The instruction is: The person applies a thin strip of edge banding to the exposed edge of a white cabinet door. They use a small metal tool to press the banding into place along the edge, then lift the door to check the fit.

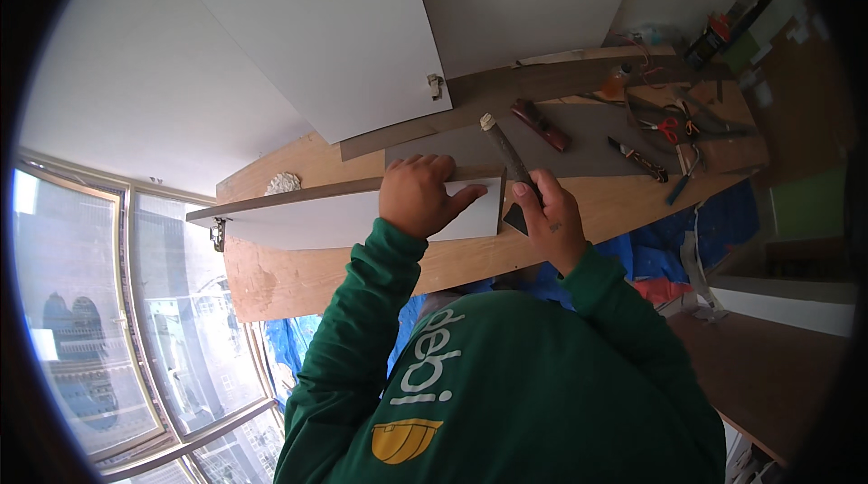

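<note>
A white board (316,217) with a brown edge stands on its long side on the wooden worktable, a metal hinge (217,234) at its left end. My left hand (420,195) grips its top edge near the right end, fingers over the edge and thumb along the white face. My right hand (551,220) is closed round a dark stick-like handle (508,151) with a pale, ragged upper tip. A flat black end (515,218) shows below that hand, beside the board's right end. Exactly what kind of tool it is I cannot tell.
A larger white door panel (334,41) leans against the wall behind the wooden worktable (271,290). A dark red hand plane (541,126), a utility knife (637,159), red-handled scissors (667,128) and a hammer (684,178) lie to the right. Blue sheeting (665,235) hangs below; windows stand left.
</note>
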The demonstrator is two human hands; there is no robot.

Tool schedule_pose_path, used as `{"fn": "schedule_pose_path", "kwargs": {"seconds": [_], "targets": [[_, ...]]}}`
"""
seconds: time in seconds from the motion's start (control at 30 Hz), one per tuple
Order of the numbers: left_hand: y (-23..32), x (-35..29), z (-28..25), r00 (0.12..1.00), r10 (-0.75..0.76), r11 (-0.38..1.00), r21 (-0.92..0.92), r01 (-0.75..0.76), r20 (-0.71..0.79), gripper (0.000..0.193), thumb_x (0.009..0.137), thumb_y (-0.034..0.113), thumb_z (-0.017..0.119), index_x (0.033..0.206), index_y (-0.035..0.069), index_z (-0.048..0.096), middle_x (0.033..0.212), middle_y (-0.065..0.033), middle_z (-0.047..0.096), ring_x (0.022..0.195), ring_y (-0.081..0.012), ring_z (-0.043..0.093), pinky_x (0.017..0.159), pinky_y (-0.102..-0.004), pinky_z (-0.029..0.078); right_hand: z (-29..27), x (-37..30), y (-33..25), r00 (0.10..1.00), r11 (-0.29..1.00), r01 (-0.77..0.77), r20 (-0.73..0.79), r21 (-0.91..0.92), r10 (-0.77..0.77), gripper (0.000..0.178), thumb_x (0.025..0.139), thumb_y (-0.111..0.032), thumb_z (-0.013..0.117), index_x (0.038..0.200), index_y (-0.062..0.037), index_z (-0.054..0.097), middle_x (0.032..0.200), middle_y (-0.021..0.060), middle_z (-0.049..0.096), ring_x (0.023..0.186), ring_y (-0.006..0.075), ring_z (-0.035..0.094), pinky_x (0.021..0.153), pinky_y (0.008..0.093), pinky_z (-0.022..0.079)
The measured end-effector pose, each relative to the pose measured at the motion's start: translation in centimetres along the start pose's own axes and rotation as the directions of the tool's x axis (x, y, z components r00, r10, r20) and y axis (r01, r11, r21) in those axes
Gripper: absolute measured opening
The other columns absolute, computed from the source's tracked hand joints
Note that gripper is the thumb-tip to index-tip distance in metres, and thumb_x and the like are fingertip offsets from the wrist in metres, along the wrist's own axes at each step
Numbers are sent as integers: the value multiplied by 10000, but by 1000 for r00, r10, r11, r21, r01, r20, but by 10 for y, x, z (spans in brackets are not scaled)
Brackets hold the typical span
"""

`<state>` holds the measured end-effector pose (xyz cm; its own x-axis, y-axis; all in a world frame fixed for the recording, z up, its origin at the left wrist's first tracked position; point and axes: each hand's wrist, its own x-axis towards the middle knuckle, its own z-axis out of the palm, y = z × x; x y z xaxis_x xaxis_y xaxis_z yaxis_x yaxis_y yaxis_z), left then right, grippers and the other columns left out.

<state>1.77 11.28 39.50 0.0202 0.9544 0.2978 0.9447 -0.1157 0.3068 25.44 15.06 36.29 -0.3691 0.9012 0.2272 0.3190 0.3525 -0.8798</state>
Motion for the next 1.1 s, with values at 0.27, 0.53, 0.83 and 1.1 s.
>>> {"fn": "schedule_pose_path", "kwargs": {"seconds": [0.27, 0.53, 0.83, 1.1], "targets": [[1, -2, 3, 998, 17, 1000, 16, -16, -55, 555, 839, 598, 850, 764, 90, 637, 700, -86, 655, 743, -327, 678, 740, -472, 500, -1, 8, -8, 995, 996, -60, 77, -64, 65, 326, 1129, -307, 625, 1031, 3, 602, 733, 133, 579, 664, 245, 555, 634, 393, 464], [-1, -4, 7, 998, 21, 1000, 14, -20, -62, 554, 842, 599, 847, 757, 96, 629, 693, -75, 643, 735, -320, 669, 735, -467, 494, -20, 14, -19, 983, 991, -106, 142, -80, 117, 314, 1109, -281, 630, 1021, 19, 601, 762, 179, 627, 693, 285, 604, 651, 436, 475], [0, -5, 5, 997, 30, 1000, 9, -30, -66, 539, 834, 572, 861, 756, 91, 630, 719, -71, 653, 751, -310, 675, 744, -459, 502, -24, 17, -36, 981, 954, 40, 191, -296, 18, 247, 1084, -218, 629, 1009, 18, 626, 787, 256, 647, 746, 472, 649, 662, 496, 491], [-2, -5, 8, 997, 28, 1000, 16, -27, -76, 520, 841, 580, 851, 782, 102, 656, 732, -58, 660, 772, -294, 681, 764, -452, 497, -22, 27, -37, 983, 943, 49, 185, -330, 14, 241, 1070, -206, 642, 960, 6, 609, 770, 246, 638, 737, 480, 640, 648, 521, 470]]}}
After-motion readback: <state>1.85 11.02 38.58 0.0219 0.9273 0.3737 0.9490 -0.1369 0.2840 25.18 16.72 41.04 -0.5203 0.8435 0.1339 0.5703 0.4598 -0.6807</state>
